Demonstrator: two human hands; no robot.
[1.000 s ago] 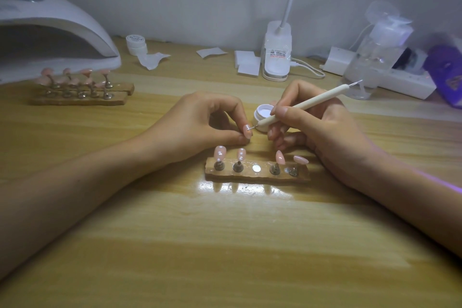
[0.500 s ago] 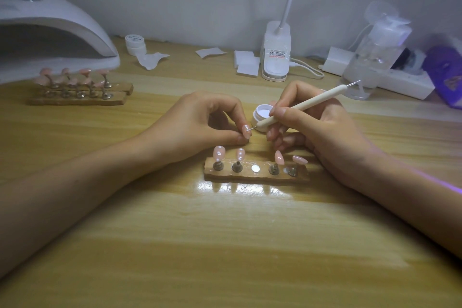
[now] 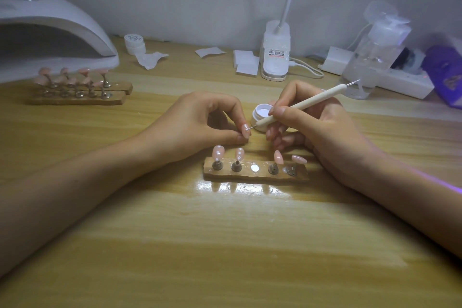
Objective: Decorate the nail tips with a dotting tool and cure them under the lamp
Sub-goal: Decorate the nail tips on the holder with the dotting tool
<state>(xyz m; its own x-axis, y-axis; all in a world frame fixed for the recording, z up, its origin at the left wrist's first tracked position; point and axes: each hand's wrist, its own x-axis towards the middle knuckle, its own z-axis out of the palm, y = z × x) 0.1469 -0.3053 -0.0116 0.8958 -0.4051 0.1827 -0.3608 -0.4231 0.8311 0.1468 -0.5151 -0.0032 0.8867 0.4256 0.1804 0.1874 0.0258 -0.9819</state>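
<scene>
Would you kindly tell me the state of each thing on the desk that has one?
Left hand: pinches a nail tip.
Right hand: grips the dotting tool, point at that tip.
Gel pot: open.
Back jar: lidded.
Holder strip: four tips mounted, middle socket bare.
Curing lamp: dark inside.

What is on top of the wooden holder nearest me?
Four metal stands carrying pink nail tips, and a bare silver disc at the middle of the wooden holder. The tips cover their stands' tops.

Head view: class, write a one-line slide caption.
Right hand touches a dotting tool to a pink nail tip pinched in the left hand, behind the wooden holder.
</scene>
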